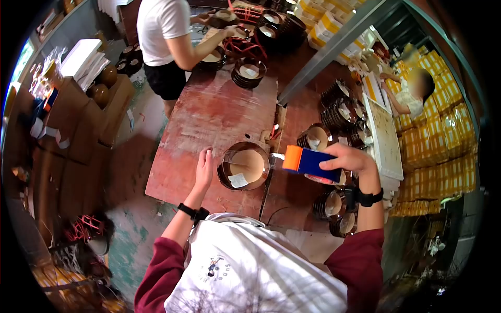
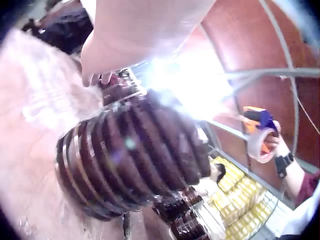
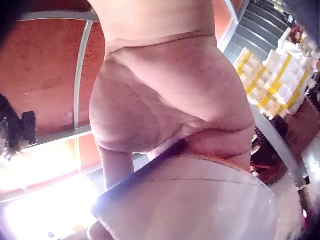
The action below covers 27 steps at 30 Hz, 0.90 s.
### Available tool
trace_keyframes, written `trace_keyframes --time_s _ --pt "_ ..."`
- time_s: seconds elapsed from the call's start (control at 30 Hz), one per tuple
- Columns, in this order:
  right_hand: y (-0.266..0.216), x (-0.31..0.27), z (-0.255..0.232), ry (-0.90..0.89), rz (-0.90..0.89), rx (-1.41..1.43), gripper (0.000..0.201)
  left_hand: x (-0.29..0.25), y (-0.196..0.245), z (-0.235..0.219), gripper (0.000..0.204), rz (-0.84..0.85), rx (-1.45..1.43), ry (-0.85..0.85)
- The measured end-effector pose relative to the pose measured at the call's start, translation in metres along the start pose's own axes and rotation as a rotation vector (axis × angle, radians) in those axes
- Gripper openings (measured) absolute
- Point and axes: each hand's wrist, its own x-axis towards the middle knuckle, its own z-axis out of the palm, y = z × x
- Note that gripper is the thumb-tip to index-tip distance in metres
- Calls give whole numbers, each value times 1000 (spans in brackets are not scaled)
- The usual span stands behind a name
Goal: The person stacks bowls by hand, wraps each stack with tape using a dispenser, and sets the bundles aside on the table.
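A stack of dark brown bowls (image 1: 227, 175) stands on the red table, a white paper slip (image 1: 238, 180) lying in the tan top bowl. Seen from the left wrist, the stack (image 2: 125, 155) shows as several nested rims. My left hand (image 1: 204, 171) is held upright just left of the stack, fingers fairly straight, gripping nothing. To the stack's right, my right hand (image 1: 348, 158) grips a blue and orange tape dispenser (image 1: 312, 161). The dispenser's clear tape roll (image 2: 256, 145) shows in the left wrist view. A shiny bit of tape (image 1: 277, 155) spans between dispenser and stack.
More bowl stacks (image 1: 336, 116) line the table's right side, and another stack (image 1: 249, 72) stands farther back. A metal post (image 1: 334, 49) rises by the table (image 1: 203, 122). One person (image 1: 164, 31) works at the far left; another (image 1: 412, 96) is near yellow-strapped boxes (image 1: 436, 141).
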Motion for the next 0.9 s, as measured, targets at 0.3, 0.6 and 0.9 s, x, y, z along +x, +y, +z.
trace_keyframes --time_s 0.3,0.6,0.9 --pt "161 22 10 2 31 339 37 -30 124 112 124 840 1329 -634" --pt "225 58 -12 -105 -51 245 52 -20 96 123 119 839 1585 -722" --pt "237 87 -11 77 -35 -153 72 -20 100 130 114 780 1593 -746"
